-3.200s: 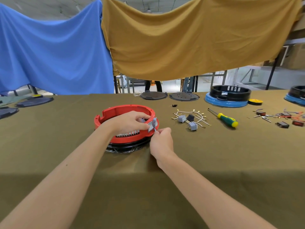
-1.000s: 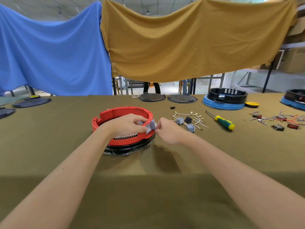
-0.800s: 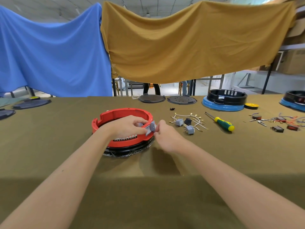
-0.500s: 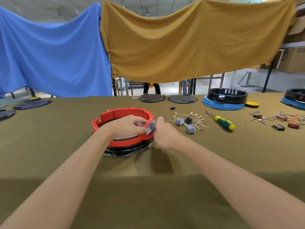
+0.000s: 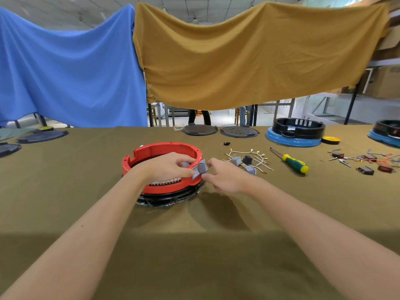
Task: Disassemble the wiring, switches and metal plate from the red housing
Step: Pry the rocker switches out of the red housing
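The red housing [image 5: 151, 152] is a round ring sitting on a black base [image 5: 168, 197] at the table's middle. My left hand [image 5: 167, 167] curls over the ring's right wall, its fingers reaching inside and its thumb against the outer face. A grey switch [image 5: 202, 166] sticks out of that wall, tilted outward. My right hand [image 5: 225, 176] pinches the grey switch from the right with thumb and fingertips. Removed grey switches with white wires [image 5: 249, 161] lie on the cloth to the right. Any metal plate is hidden.
A green-and-yellow screwdriver [image 5: 291, 163] lies right of the loose wires. Two dark round lids [image 5: 199, 129] and a black-and-blue housing [image 5: 295, 132] stand at the back. More small parts and coloured wires [image 5: 365, 161] lie far right. Blue and ochre cloths hang behind.
My right hand rose from the ring's lower front edge to the grey switch on its right wall and now pinches it. The switch tilts further outward. My left hand stayed on the ring.
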Available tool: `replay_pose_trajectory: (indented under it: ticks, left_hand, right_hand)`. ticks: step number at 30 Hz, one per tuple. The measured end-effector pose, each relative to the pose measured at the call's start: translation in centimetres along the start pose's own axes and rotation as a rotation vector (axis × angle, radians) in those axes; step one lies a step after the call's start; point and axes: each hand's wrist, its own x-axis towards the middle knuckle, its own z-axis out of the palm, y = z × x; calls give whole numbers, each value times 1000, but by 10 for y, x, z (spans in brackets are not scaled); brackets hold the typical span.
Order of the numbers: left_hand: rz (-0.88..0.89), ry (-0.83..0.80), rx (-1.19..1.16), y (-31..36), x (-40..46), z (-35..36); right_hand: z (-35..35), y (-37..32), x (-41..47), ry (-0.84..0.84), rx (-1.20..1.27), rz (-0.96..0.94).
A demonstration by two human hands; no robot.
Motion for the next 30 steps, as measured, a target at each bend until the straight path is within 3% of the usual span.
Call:
replay_pose_trajectory:
  ticks: [10, 13, 17, 22, 30]
  left_hand:
    - [4, 77, 75, 0, 0, 4]
    - [20, 112, 91, 1, -1, 6]
    - [-40, 173, 164, 1, -1, 11]
    - [-1, 299, 321, 1, 0, 23]
    - [56, 454, 520, -1, -3, 34]
  right_hand:
    - [29, 20, -5, 271, 137, -6]
    - [32, 23, -7, 349, 314, 59]
    - [19, 28, -9, 302, 533, 167]
    - [4, 42, -11, 300, 439, 250]
    - [13, 59, -6, 579, 493, 352]
